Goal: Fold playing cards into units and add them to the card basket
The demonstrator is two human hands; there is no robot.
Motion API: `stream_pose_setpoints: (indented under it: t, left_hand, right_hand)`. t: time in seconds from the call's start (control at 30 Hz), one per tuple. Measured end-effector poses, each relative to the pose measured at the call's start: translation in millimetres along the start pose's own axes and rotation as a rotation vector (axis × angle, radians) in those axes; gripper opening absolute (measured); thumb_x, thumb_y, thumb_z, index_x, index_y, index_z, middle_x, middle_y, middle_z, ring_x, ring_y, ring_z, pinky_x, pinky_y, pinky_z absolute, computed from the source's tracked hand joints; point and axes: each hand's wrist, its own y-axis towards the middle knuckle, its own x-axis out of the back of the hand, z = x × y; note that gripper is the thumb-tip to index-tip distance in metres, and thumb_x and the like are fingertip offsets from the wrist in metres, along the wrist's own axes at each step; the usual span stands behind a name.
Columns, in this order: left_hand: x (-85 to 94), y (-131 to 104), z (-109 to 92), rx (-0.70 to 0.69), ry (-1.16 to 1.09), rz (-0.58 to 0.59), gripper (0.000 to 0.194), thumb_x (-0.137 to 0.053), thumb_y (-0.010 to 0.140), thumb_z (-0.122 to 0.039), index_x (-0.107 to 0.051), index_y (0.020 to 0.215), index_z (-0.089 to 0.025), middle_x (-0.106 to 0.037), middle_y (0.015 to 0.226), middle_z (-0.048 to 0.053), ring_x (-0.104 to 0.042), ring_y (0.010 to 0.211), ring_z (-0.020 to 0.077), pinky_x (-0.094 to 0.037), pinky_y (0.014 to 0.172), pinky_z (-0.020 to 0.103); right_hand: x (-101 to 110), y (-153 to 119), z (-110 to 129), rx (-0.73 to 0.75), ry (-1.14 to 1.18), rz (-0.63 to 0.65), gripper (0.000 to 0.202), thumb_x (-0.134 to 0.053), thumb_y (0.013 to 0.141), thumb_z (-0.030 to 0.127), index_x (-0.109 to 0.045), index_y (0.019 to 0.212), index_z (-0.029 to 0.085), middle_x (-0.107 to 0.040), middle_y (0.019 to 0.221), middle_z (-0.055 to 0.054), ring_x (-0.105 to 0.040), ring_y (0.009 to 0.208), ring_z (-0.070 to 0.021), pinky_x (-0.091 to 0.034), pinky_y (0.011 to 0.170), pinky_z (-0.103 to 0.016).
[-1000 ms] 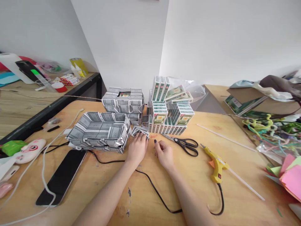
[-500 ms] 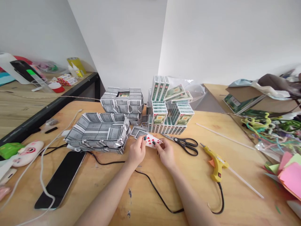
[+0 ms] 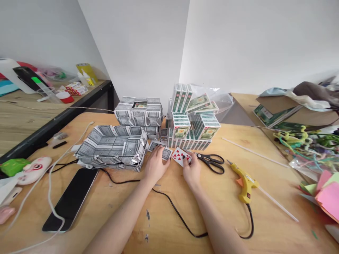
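Observation:
My right hand [image 3: 192, 171] pinches a playing card [image 3: 178, 157], its red hearts face up and the thumb on top. Left of it, my left hand [image 3: 156, 165] is closed on a grey-backed playing card [image 3: 166, 153]; some fingertips are hidden. More face-down cards [image 3: 153, 145] lie just beyond that hand. A basket made of folded cards [image 3: 106, 164] stands to the left. Behind it is a second folded-card piece [image 3: 139, 116]. Black-handled scissors [image 3: 213, 163] lie right of my right hand, their blades partly covered.
Card boxes [image 3: 182, 132] are stacked at the back beside a clear plastic bag [image 3: 222, 100]. A yellow glue gun [image 3: 246, 183] with a black cord rests at right, near white glue sticks [image 3: 278, 204]. A phone [image 3: 70, 201] and white cable lie at left. Coloured paper [image 3: 329, 194] sits far right.
My left hand has let go of the hearts card and closed on a grey-backed card. My right hand has moved slightly right, keeping the hearts card.

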Motion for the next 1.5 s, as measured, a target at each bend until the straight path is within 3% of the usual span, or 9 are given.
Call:
stream_pose_setpoints:
  t: [0.17, 0.4, 0.53, 0.73, 0.9, 1.07, 1.2, 1.37, 1.5]
  left_hand:
    - [2.3, 0.6, -3.1, -0.024, 0.018, -0.059, 0.034, -0.053, 0.075, -0.022, -0.049, 0.108, -0.017, -0.058, 0.113, 0.009, -0.054, 0.104, 0.0213, -0.045, 0.089, 0.033]
    - [1.5, -2.4, -0.1, -0.006, 0.123, -0.153, 0.023, -0.04, 0.083, -0.018, -0.057, 0.099, -0.013, -0.068, 0.084, 0.01, -0.065, 0.074, 0.0186, -0.051, 0.067, 0.028]
    - [5.4, -4.4, -1.0, -0.096, -0.02, -0.227, 0.027, -0.037, 0.085, -0.016, -0.055, 0.105, -0.016, -0.067, 0.094, 0.009, -0.064, 0.086, 0.0172, -0.05, 0.077, 0.029]
    - [12.9, -4.3, -14.7, -0.422, -0.281, -0.04, 0.027, -0.037, 0.085, -0.012, -0.057, 0.101, -0.021, -0.064, 0.107, 0.003, -0.05, 0.111, 0.0158, -0.03, 0.104, 0.044]
    - [16.7, -4.6, -20.0, -0.435, -0.317, 0.057, 0.027, -0.036, 0.085, -0.011, -0.059, 0.094, -0.022, -0.063, 0.108, 0.002, -0.044, 0.118, 0.0167, -0.015, 0.107, 0.052]
    - [16.0, -5.0, -20.1, -0.44, -0.397, 0.079, 0.029, -0.033, 0.086, -0.01, -0.058, 0.094, -0.02, -0.063, 0.109, 0.004, -0.046, 0.117, 0.0164, -0.024, 0.105, 0.049]
    - [14.5, -6.4, -17.3, -0.342, -0.337, -0.094, 0.027, -0.037, 0.086, -0.014, -0.057, 0.103, -0.02, -0.062, 0.11, 0.005, -0.051, 0.111, 0.0169, -0.037, 0.099, 0.041]
    - [13.7, -7.6, -7.0, -0.002, -0.245, -0.411, 0.029, -0.04, 0.085, -0.018, -0.058, 0.108, -0.019, -0.065, 0.103, 0.007, -0.061, 0.093, 0.0165, -0.049, 0.081, 0.029]
    - [11.0, -7.4, -3.7, 0.186, -0.271, -0.465, 0.029, -0.04, 0.085, -0.022, -0.059, 0.107, -0.018, -0.067, 0.099, 0.007, -0.063, 0.084, 0.0161, -0.05, 0.074, 0.027]
  right_hand:
    - [-0.5, 1.4, -2.3, 0.013, 0.017, 0.018, 0.018, -0.047, 0.074, 0.033, -0.054, 0.081, 0.018, -0.057, 0.061, -0.001, -0.048, 0.051, -0.0155, -0.036, 0.05, -0.025]
    - [-3.2, 3.1, -3.7, -0.061, 0.238, 0.088, 0.027, -0.055, 0.07, 0.042, -0.052, 0.078, 0.017, -0.058, 0.06, -0.001, -0.05, 0.049, -0.0139, -0.037, 0.044, -0.023]
    - [0.1, 4.9, 0.3, -0.107, 0.376, 0.168, 0.027, -0.057, 0.069, 0.043, -0.051, 0.076, 0.018, -0.056, 0.057, 0.001, -0.048, 0.044, -0.0118, -0.035, 0.039, -0.021]
    - [0.7, 7.0, 2.1, -0.23, 0.641, 0.348, 0.029, -0.05, 0.073, 0.049, -0.046, 0.074, 0.02, -0.048, 0.044, 0.006, -0.04, 0.03, -0.0089, -0.032, 0.029, -0.02]
    - [-3.2, 6.1, 0.6, -0.346, 0.767, 0.464, 0.032, -0.055, 0.07, 0.051, -0.048, 0.07, 0.02, -0.047, 0.044, 0.006, -0.037, 0.03, -0.0083, -0.028, 0.029, -0.02]
    - [0.4, 6.3, 3.7, -0.381, 0.843, 0.473, 0.03, -0.061, 0.066, 0.047, -0.054, 0.07, 0.018, -0.055, 0.054, 0.002, -0.049, 0.044, -0.0118, -0.038, 0.04, -0.023]
    - [0.2, 4.6, 7.1, -0.341, 0.806, 0.476, 0.03, -0.06, 0.067, 0.048, -0.053, 0.07, 0.019, -0.053, 0.055, 0.002, -0.046, 0.044, -0.0109, -0.036, 0.04, -0.022]
    - [-5.0, 3.0, 4.3, -0.235, 0.629, 0.313, 0.027, -0.056, 0.071, 0.044, -0.053, 0.074, 0.018, -0.05, 0.051, 0.005, -0.041, 0.04, -0.0091, -0.032, 0.037, -0.02]
    - [-5.0, 4.6, 0.9, -0.174, 0.566, 0.156, 0.022, -0.054, 0.071, 0.038, -0.053, 0.08, 0.018, -0.057, 0.062, 0.001, -0.052, 0.051, -0.0128, -0.041, 0.047, -0.023]
